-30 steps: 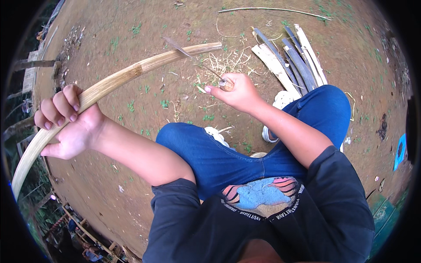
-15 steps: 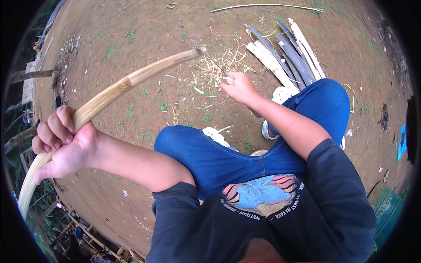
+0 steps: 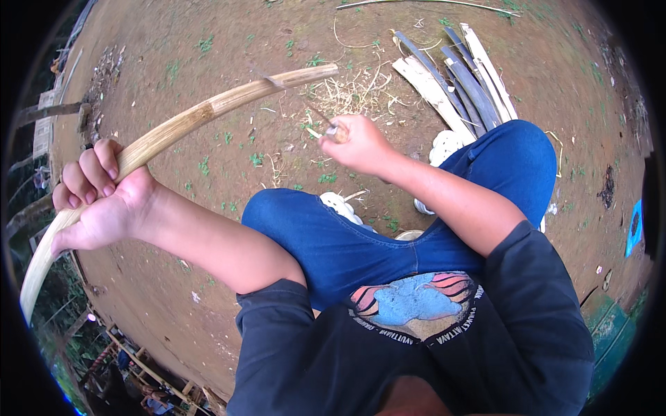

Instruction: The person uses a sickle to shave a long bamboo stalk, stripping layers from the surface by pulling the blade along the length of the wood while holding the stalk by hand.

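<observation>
A long split bamboo strip (image 3: 177, 133) rises from the lower left toward the upper middle, with a node partway along it. Wrapped round its lower part is my left hand (image 3: 114, 197), thumb on the near side. My right hand (image 3: 362, 147) is closed on the handle of a knife (image 3: 320, 113). The thin blade points up and left, its forward part crossing the strip a little short of the far end. Motion blurs the blade, so I cannot tell how deep it bites.
Pale shavings (image 3: 354, 93) lie on the dirt beyond my right hand. Several split bamboo pieces (image 3: 479, 90) are piled by my right knee, some dark-skinned. A thin strip (image 3: 430, 5) lies at the far edge. White shoes (image 3: 447, 147) show beside my bent legs. A green board (image 3: 610, 329) is at lower right.
My right hand and the knife have moved left, and the blade now crosses the bamboo strip farther from its tip. The strip's far end has shifted slightly up and right.
</observation>
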Motion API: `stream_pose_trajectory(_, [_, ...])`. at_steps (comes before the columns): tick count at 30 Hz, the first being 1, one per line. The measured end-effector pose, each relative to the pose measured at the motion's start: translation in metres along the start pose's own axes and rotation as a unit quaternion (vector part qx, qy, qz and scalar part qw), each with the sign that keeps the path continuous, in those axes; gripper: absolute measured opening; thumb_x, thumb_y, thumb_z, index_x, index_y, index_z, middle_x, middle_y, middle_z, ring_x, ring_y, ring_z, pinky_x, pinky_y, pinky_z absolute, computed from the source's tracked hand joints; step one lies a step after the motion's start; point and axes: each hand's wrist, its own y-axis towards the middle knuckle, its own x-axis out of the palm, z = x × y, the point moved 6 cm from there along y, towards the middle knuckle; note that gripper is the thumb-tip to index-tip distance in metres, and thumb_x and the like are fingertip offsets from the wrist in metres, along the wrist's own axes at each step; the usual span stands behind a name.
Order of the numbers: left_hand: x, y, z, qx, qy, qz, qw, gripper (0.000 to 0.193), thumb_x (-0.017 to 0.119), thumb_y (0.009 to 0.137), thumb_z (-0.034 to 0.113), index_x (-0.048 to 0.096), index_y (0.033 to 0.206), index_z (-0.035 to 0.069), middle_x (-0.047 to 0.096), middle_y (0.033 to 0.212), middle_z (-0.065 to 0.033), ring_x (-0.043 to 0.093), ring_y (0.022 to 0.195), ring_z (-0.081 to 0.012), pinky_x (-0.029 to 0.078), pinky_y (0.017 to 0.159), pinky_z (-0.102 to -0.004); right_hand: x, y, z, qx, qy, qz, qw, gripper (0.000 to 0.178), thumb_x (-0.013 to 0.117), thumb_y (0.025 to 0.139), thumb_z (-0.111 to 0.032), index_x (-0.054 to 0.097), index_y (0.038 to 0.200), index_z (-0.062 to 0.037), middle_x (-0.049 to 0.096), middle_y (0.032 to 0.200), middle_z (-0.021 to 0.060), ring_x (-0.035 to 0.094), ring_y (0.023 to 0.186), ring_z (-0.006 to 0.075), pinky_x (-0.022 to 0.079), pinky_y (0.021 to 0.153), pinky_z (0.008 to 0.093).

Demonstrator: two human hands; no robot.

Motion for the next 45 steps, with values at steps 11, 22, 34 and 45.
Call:
stream_pose_trajectory(11, [-0.02, 0.003, 0.023, 0.077, -0.124, 0.034, 0.989, 0.071, 0.016, 0.085, 0.078, 0.031, 0.055, 0.016, 0.026, 0.045, 0.0038, 0.021, 0.036, -0.0091, 0.022, 0.037, -0.0234, -0.054, 0.014, 0.137, 0.223, -0.098, 0.082, 0.966, 0.031, 0.066, 0.08, -0.033, 0.065, 0.086, -0.0023, 0.068, 0.082, 0.0152, 0.067, 0.071, 0.0261, 0.051, 0.063, 0.0377])
stream_pose_trajectory(22, [0.004, -0.043, -0.059, -0.027, -0.112, 0.146, 0.983, 0.047, 0.051, 0.093, 0.047, 0.046, 0.06, 0.013, 0.056, 0.063, -0.0024, 0.06, 0.062, -0.016, 0.056, 0.066, -0.0307, -0.136, 0.018, -0.101, -0.12, 0.461, 0.06, 0.877, 0.068, 0.06, 0.087, -0.053, 0.041, 0.129, -0.0033, 0.053, 0.128, 0.0173, 0.041, 0.051, 0.0022, 0.041, 0.048, 0.0176])
stream_pose_trajectory(34, [-0.011, -0.124, -0.12, -0.201, -0.174, 0.096, 0.959, 0.044, 0.051, 0.093, 0.044, 0.061, 0.072, 0.007, 0.069, 0.083, -0.0087, 0.068, 0.08, -0.0198, 0.059, 0.075, -0.0343, -0.183, -0.023, -0.131, -0.199, 0.585, 0.033, 0.786, 0.025, 0.062, 0.091, -0.032, 0.056, 0.096, -0.0091, 0.067, 0.098, 0.0144, 0.049, 0.048, 0.0032, 0.045, 0.046, 0.0192])
stream_pose_trajectory(45, [0.003, -0.213, -0.158, -0.633, 0.234, -0.121, 0.728, 0.099, 0.02, 0.076, 0.086, 0.058, 0.105, -0.001, 0.067, 0.078, -0.0092, 0.067, 0.065, -0.0217, 0.054, 0.055, -0.0277, -0.205, -0.037, -0.13, -0.225, 0.566, 0.085, 0.788, 0.028, 0.068, 0.087, -0.031, 0.057, 0.092, -0.0059, 0.068, 0.09, 0.011, 0.05, 0.047, 0.0032, 0.044, 0.044, 0.0195])
